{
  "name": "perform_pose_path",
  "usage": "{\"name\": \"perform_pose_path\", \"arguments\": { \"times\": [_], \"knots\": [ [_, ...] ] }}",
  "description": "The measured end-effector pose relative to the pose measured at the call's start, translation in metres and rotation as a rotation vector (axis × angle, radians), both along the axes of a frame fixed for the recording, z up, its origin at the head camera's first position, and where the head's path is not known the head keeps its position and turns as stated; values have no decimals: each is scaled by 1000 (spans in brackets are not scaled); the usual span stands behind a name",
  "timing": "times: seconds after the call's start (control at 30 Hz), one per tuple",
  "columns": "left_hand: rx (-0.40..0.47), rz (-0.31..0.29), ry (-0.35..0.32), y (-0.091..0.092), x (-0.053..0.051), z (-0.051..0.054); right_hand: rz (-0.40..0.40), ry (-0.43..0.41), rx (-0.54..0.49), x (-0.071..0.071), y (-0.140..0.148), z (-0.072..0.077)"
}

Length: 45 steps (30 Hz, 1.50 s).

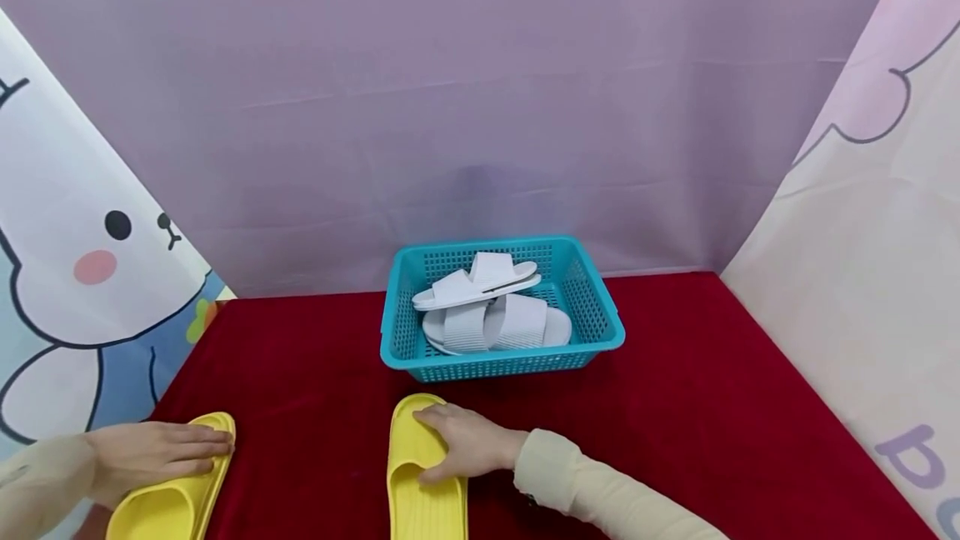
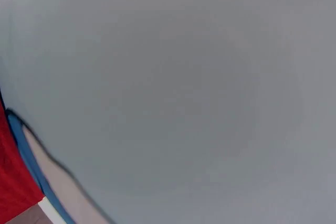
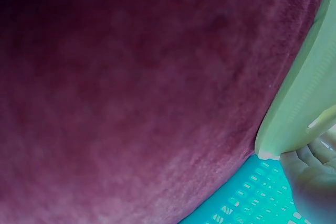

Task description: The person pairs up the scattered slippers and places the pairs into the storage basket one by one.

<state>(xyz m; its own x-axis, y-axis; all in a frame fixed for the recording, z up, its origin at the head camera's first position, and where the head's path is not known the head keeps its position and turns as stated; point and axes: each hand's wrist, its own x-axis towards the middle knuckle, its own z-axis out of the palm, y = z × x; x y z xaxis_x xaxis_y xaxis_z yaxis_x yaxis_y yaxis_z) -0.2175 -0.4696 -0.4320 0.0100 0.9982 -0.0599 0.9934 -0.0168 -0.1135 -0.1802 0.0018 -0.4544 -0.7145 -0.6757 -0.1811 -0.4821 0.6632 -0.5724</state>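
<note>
At the lower left of the head view, my left hand lies with its fingers extended across the toe end of a yellow slipper; another yellow edge shows along that slipper's right side. My right hand touches a second yellow slipper near the middle, fingers spread over its strap and toe, thumb at the strap's opening. In the right wrist view, fingertips of the right hand meet the edge of the slipper. The left wrist view shows neither the left hand nor a slipper.
Behind the middle slipper stands a blue-green perforated basket holding white slippers, one lying above others. Red cloth covers the table. A purple curtain hangs at the back, with printed sheets on both sides.
</note>
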Motion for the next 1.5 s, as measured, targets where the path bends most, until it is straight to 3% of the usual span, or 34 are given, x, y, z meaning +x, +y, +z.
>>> {"name": "perform_pose_path", "arguments": {
  "times": [0.2, 0.33, 0.43, 0.53, 0.67, 0.8, 1.07, 1.37, 1.5],
  "knots": [
    [-82, 231, 88, -8, 8, -12, -8, 0, 1, 0, 0, -2],
    [-146, 319, 78, -10, 11, -14, -7, 8, -6, 0, -1, -2],
    [-166, 350, 34, -11, 12, -13, -9, 2, -11, 0, -1, -1],
    [-149, 331, 29, -10, 13, -12, -8, 4, -6, 0, -1, 0],
    [-83, 221, 86, -5, 12, -9, 1, 21, 2, 0, -2, -1],
    [-16, 142, 59, 1, 11, -5, -4, 11, 2, 0, -2, 0],
    [-34, 143, 61, 4, 10, 1, 4, 7, -2, 0, -3, -1],
    [-91, 46, 87, 10, 2, 11, 2, 30, -20, -2, -3, 0],
    [-104, 59, 53, 20, -2, 17, -6, 59, -28, -3, -1, 3]
  ]
}}
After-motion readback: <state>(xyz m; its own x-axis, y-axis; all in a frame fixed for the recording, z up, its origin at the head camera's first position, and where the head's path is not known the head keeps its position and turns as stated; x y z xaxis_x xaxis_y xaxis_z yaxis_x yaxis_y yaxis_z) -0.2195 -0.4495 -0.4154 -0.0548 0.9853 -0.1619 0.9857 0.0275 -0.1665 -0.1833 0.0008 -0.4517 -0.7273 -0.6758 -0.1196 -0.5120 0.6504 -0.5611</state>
